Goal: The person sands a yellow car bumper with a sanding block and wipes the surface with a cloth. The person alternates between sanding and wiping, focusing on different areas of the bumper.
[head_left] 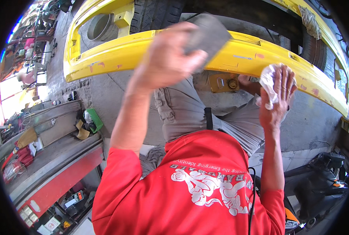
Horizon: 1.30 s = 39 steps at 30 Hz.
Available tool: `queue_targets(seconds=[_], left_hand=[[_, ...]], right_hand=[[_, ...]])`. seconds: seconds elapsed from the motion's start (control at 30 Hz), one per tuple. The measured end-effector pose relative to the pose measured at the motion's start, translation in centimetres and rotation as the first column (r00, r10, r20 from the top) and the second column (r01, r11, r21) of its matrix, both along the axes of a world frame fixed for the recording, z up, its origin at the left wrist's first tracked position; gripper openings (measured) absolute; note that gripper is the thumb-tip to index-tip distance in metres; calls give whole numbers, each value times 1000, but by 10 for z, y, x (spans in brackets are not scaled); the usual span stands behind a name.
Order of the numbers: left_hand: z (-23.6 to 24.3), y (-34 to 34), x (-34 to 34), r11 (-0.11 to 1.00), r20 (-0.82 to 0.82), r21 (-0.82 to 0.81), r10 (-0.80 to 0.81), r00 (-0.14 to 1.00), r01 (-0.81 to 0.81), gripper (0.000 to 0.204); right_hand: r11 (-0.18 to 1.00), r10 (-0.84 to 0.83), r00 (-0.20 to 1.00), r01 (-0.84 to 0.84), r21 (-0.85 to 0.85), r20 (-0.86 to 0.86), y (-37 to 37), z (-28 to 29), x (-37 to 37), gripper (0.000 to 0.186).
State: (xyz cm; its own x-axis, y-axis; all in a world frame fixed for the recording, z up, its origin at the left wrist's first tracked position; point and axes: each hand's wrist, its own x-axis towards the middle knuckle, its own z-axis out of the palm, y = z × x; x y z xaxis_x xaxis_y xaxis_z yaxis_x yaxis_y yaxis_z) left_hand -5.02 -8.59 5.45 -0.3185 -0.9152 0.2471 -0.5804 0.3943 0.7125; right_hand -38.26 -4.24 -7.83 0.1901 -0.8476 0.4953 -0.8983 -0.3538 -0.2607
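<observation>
A long yellow vehicle body panel (115, 60) with scuffed, reddish patches runs across in front of me. My left hand (162, 58) is closed on the edge of a dark grey rectangular sheet (209, 37), which looks like sandpaper. Motion blurs both, and the sheet overlaps the panel's near rail in the picture; whether it touches is not clear. On the right, my right hand (281, 92) holds a crumpled white cloth (269, 80) under long, nearly straight fingers, over the panel's near edge.
Behind the rail lies a black tyre (155, 15). Another rag (310, 21) hangs on the far right frame. A yellow-brown container (223, 83) stands on the floor beyond my legs. Left is a workbench (64, 143) with a green basket (95, 119); a black motorcycle (319, 188) is at right.
</observation>
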Motion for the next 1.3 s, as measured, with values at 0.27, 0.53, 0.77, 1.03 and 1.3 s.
queue_targets(seconds=[0.27,0.53,0.77,1.03,1.3], left_hand=[[29,88,143,854,-242,17,509,826,-521,34],[36,104,132,791,-195,106,610,768,-602,33],[-42,81,41,976,-346,198,160,924,-94,25],[-36,60,5,910,-525,-45,331,784,-413,16],[-10,56,58,973,-42,140,193,980,-185,30]], right_hand=[[803,586,777,-595,36,-228,-6,14,284,67],[749,662,739,-648,140,-122,-14,12,215,71],[819,388,741,-550,164,548,12,46,54,65],[689,238,702,-609,394,671,73,35,57,64],[968,-74,923,-25,252,377,26,72,-16,49]])
